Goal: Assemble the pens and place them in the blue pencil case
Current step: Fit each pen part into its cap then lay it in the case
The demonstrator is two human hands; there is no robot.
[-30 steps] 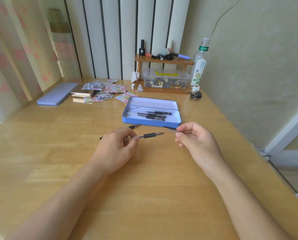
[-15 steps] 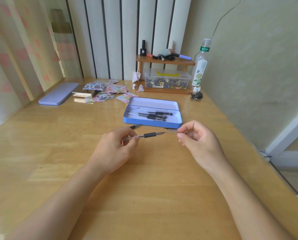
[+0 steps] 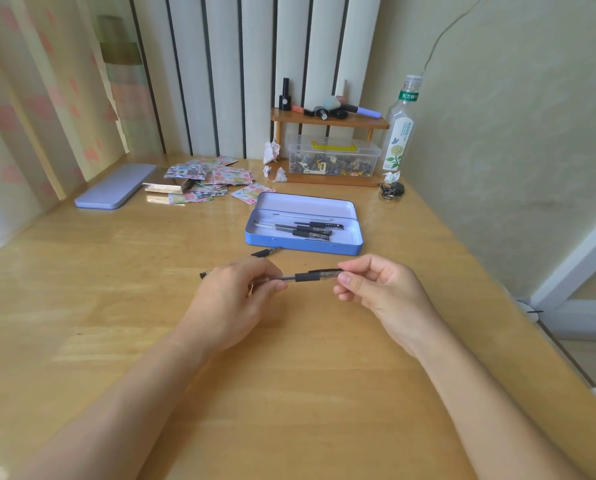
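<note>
**At the fingertips: cap going onto pen**

Between both hands, pen (image 3: 307, 277) lies horizontal, axis L–R. Right hand (image 3: 376, 292) fingers pinch cap (image 3: 327, 271) at tip end; left hand (image 3: 236, 299) grips barrel. Blue pencil case (image 3: 305, 245) sits open just beyond, nearer right hand, several pens inside.

Both forearms bare, no sleeves; left hand (image 3: 229, 303), right hand (image 3: 381, 292) ungloved, no jewellery.

On the clear bottle (image 3: 399, 133) by my shelf, the green neck band carries white Chinese characters that I read as 东方树叶. The print on its white label is too small for me to read, as is the pale marking on one pen (image 3: 319, 225) in my blue pencil case (image 3: 303, 244).
</note>
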